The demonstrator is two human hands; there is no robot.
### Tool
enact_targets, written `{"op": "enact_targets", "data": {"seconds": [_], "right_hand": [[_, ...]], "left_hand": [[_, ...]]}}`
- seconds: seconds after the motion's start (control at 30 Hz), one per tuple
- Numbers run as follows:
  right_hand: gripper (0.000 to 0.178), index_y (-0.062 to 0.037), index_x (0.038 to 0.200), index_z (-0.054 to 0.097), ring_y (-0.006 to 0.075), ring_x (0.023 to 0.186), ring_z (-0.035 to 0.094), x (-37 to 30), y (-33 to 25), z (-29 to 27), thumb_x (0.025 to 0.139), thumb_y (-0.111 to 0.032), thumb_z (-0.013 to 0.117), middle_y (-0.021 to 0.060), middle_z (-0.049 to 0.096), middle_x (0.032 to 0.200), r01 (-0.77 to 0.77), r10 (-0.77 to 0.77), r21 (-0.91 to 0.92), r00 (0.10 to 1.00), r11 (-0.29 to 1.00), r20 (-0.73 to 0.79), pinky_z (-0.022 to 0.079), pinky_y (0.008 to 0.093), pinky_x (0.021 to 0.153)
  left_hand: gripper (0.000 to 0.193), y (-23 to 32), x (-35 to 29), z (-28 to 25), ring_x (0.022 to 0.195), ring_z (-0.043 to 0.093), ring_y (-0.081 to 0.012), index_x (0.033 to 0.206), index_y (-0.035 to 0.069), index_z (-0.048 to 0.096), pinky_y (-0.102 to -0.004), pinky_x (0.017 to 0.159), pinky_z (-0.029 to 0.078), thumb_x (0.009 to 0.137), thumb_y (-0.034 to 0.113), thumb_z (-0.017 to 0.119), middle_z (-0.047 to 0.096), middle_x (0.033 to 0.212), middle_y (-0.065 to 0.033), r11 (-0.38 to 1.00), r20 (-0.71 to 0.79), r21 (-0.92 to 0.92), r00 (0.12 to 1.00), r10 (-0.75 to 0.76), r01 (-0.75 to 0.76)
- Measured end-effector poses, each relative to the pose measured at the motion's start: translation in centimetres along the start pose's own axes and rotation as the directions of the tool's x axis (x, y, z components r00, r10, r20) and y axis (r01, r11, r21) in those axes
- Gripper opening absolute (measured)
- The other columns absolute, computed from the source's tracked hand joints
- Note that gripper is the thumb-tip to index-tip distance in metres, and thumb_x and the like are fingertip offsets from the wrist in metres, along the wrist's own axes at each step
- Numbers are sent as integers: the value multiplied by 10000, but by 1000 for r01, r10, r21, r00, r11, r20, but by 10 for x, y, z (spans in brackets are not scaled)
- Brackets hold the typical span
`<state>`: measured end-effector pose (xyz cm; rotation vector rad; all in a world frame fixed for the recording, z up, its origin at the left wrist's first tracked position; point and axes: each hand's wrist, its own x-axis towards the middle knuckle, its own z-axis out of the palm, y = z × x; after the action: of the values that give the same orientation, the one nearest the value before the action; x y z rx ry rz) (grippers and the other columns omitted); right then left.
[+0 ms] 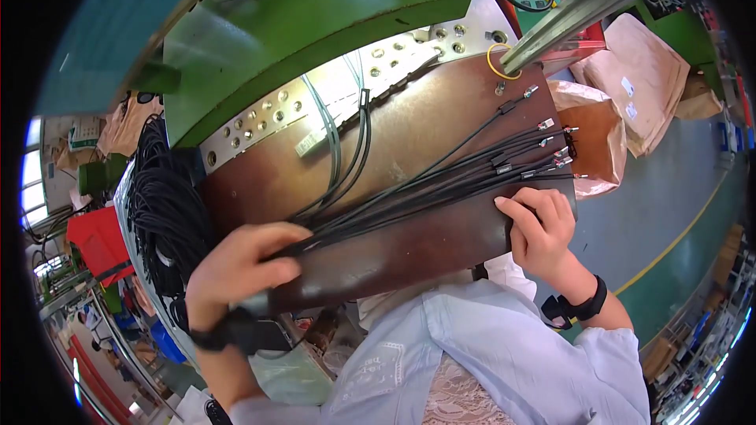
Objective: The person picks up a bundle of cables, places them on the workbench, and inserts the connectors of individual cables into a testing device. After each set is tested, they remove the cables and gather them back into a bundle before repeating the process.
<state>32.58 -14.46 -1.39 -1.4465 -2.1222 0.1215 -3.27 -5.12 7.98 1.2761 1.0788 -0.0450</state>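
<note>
A loose bundle of black cables (pixel 409 195) lies across a worn brown board (pixel 417 244), its ends with small metal terminals (pixel 561 159) at the right. My left hand (pixel 250 264), slightly blurred, is over the left part of the bundle, thumb apart from the fingers and the cables running between them. On the board's near right edge rests my right hand (pixel 543 228), fingers bent and spread from the thumb, just below the cable ends, with nothing visible in it. Two pairs of cables (pixel 364 134) curve up from the bundle toward the metal plate.
Beyond the board stands a green machine (pixel 331 31) over a metal plate with holes (pixel 272 114). A thick hank of black cables (pixel 161 197) hangs at the left. An open brown paper bag (pixel 591 138) is off the right end; a grey metal bar (pixel 587 12) slants above.
</note>
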Motion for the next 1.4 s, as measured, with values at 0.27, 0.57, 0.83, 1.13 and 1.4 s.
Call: {"op": "enact_targets", "data": {"seconds": [0.27,0.57,0.83,1.13,1.4], "right_hand": [[216,-31,970,633,206,741,540,16,-2,-17,767,-26,558,60,578,881,-206,205,368,978,907,43,428,320,658],[325,45,1051,594,177,842,580,101,-42,-6,920,-235,495,106,615,1008,-766,123,631,619,-123,776,469,330,752],[231,-7,985,623,328,897,570,176,6,62,824,-172,607,147,603,977,311,-314,39,941,950,126,460,393,781],[245,-21,967,597,294,790,552,126,-8,33,737,-71,664,106,565,858,344,-400,256,891,903,214,458,388,732],[222,-47,886,594,278,769,567,123,-35,37,694,53,645,82,573,858,377,-402,184,908,908,120,475,336,647]], "left_hand": [[236,100,152,91,491,459,-32,943,3,622,-181,435,343,923,208,508,541,623,14,971,200,-191,963,181,-143],[263,33,84,140,488,402,-34,910,20,575,-187,442,309,956,256,467,516,597,7,714,-276,-604,933,230,-355],[311,-4,51,134,473,355,-41,1045,31,537,-191,432,282,993,291,375,473,579,-4,445,-359,-815,926,114,-371],[318,-8,52,131,431,340,-53,1048,16,542,-184,413,278,998,264,350,484,586,-32,306,-316,-894,945,87,-328],[337,-16,52,137,500,477,-99,1035,-6,536,-212,482,396,998,268,344,566,654,-77,662,-524,-532,819,233,-528]]}}
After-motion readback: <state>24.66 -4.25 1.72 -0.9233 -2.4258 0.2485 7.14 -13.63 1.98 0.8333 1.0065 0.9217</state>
